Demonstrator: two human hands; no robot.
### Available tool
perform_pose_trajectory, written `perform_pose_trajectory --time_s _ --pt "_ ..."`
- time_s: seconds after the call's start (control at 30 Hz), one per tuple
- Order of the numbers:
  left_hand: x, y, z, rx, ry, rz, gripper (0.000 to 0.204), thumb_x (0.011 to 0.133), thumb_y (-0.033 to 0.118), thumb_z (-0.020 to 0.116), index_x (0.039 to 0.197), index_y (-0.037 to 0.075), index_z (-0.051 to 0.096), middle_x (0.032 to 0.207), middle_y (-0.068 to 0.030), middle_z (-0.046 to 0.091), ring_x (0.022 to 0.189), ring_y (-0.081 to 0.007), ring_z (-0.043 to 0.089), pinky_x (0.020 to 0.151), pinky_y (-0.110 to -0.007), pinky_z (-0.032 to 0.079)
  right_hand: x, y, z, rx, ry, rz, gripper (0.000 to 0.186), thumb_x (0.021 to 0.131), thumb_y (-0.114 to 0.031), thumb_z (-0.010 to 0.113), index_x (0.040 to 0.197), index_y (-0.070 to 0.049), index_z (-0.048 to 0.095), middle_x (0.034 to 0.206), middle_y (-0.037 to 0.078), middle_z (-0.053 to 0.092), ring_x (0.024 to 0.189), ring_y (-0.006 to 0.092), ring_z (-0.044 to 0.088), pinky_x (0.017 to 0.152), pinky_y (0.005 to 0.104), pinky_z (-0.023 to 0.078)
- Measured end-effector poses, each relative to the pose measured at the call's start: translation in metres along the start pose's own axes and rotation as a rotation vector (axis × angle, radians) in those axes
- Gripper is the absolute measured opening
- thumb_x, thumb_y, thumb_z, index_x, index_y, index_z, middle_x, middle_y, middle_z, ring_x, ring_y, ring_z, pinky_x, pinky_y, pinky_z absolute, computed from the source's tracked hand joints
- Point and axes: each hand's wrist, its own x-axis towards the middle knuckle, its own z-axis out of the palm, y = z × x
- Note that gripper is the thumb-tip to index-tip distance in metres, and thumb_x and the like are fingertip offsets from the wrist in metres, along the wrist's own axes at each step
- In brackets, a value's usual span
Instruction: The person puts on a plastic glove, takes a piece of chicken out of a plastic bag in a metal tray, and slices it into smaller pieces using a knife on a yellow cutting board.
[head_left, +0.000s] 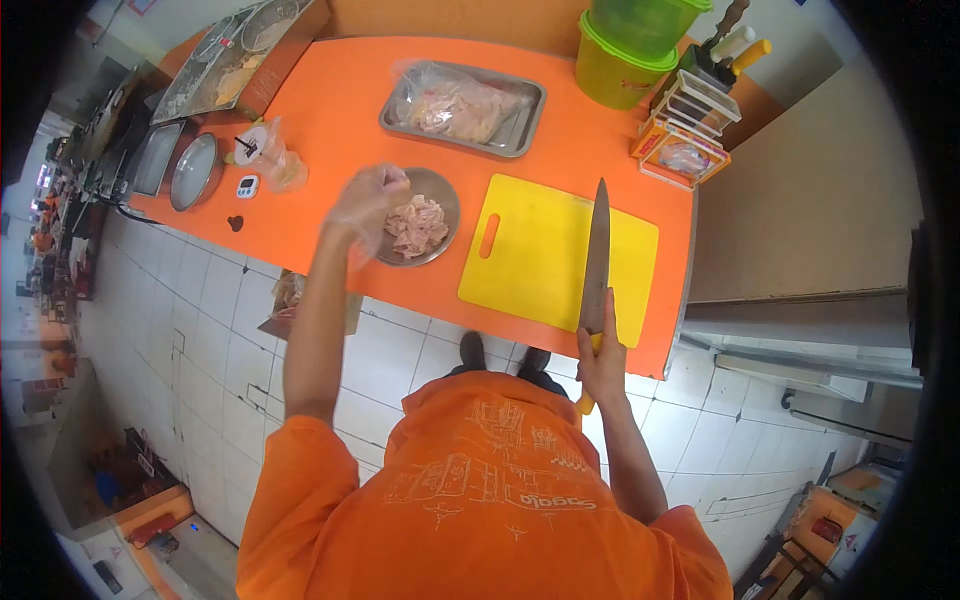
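Observation:
My right hand [603, 362] is closed round the yellow handle of a large chef's knife [597, 255], one finger stretched along it. The blade points away from me, over the right part of a yellow cutting board [530, 245]. At the left, my left hand [368, 202], in a loose clear plastic glove, hovers by the rim of a round metal bowl [440, 190]. Its fingers are curled together; what they hold, if anything, I cannot make out. Pale pink cut raw meat [416, 226] lies heaped in the bowl.
Behind the bowl, a metal tray [530, 120] holds a plastic bag of raw meat [455, 108]. Green tubs [615, 80] and a knife block [710, 65] stand far right. A timer [247, 186], metal pans [195, 172] and a crumb-filled container [240, 80] are left. An open box [350, 312] sits below the table edge.

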Motion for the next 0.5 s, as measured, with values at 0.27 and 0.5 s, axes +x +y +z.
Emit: perform_pose_trajectory --time_s 0.27,0.5 --pt "0.039 0.024 -0.036 0.387 -0.499 -0.167 0.049 0.096 0.023 0.072 0.139 0.001 0.063 0.130 -0.0120 0.069 0.118 -0.0191 0.064 0.097 -0.033 0.052 0.021 -0.018 0.020 -0.074 -0.081 -0.051 0.080 0.101 -0.005 0.057 0.168 -0.018 0.015 0.064 0.011 0.059 0.049 0.0202 0.059 0.051 0.0354 0.051" --pt "0.148 0.046 -0.002 0.637 -0.070 0.150 0.035 0.094 0.024 0.071 0.122 0.003 0.074 0.107 -0.0087 0.075 0.107 -0.0177 0.066 0.093 -0.034 0.052 0.026 -0.039 0.030 -0.080 -0.055 -0.085 0.080 0.097 -0.004 0.062 0.166 -0.013 0.022 0.063 0.013 0.055 0.055 0.0247 0.057 0.059 0.0358 0.047"
